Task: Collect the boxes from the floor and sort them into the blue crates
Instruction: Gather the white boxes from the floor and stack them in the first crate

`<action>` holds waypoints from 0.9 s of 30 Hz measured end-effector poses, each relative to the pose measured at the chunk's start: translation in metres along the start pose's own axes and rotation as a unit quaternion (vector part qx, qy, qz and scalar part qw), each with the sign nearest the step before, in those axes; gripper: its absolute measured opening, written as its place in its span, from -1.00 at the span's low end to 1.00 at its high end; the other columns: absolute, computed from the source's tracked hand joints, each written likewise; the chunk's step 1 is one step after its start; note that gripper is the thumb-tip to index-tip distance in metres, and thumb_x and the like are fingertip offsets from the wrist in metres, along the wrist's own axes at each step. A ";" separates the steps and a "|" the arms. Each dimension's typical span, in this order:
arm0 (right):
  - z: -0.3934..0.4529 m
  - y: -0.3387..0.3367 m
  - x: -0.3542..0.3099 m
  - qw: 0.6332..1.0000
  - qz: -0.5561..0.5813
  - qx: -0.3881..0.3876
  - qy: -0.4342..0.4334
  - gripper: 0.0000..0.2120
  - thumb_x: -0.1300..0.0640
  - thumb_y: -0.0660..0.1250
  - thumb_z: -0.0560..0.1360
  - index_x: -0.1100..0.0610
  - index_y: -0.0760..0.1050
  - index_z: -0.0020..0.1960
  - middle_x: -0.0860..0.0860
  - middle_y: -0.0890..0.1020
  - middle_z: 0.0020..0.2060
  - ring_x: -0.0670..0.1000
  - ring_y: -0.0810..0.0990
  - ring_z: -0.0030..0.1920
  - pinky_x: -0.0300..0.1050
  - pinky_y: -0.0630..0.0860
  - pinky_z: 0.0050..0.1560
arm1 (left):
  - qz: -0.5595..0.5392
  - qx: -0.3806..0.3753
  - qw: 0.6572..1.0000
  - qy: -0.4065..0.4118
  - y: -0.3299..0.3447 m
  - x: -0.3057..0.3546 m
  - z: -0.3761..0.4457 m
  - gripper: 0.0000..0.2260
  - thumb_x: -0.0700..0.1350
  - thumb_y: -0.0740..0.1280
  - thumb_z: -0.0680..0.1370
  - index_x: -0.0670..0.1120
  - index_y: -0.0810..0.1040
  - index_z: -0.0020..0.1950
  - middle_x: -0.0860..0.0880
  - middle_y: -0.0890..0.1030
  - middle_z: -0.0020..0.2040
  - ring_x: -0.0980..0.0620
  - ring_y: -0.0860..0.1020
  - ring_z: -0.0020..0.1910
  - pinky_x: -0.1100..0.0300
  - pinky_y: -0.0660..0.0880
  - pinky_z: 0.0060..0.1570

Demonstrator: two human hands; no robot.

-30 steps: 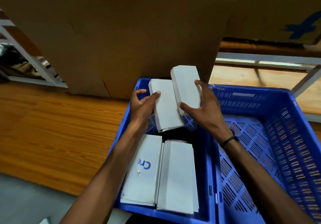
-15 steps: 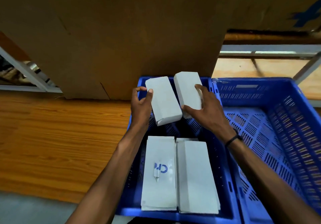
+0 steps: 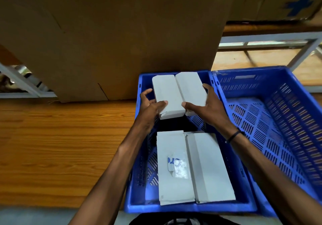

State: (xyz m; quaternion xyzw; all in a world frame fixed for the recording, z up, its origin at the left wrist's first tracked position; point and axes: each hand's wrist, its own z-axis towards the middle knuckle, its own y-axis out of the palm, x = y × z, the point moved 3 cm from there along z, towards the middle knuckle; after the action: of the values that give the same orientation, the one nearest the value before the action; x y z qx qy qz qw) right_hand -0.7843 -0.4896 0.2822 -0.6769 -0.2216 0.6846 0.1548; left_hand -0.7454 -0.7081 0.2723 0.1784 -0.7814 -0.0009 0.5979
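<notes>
Two white boxes now pressed side by side, touching, lower over left blue crate [image 3: 137, 155], left hand [image 3: 149, 109] gripping left box [image 3: 168, 94], right hand [image 3: 207, 107] gripping right box [image 3: 190, 90]

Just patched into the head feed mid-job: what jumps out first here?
Two hands, the left hand and the right hand, each hold a white box side by side over the far end of the left blue crate. Two more white boxes lie flat at its near end. The right blue crate shows only bare mesh.
</notes>
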 end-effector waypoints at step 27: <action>0.048 0.058 0.052 0.967 -0.185 -0.176 0.020 -0.17 -0.30 0.39 0.48 -0.19 0.07 0.62 0.10 0.42 0.50 0.28 0.35 0.48 0.19 0.38 0.43 | 0.147 0.048 0.986 -0.068 -0.018 -0.063 0.047 -0.22 -0.20 0.49 0.55 0.16 0.16 0.64 -0.03 0.44 0.37 -0.11 0.54 0.24 -0.11 0.66 0.10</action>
State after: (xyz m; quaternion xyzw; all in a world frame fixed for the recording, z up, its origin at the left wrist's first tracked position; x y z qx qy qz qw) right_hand -0.8283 -0.5173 0.2070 -0.6540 -0.4572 0.5806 0.1619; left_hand -0.7703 -0.7173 0.1966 0.0901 -0.8372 0.1122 0.5277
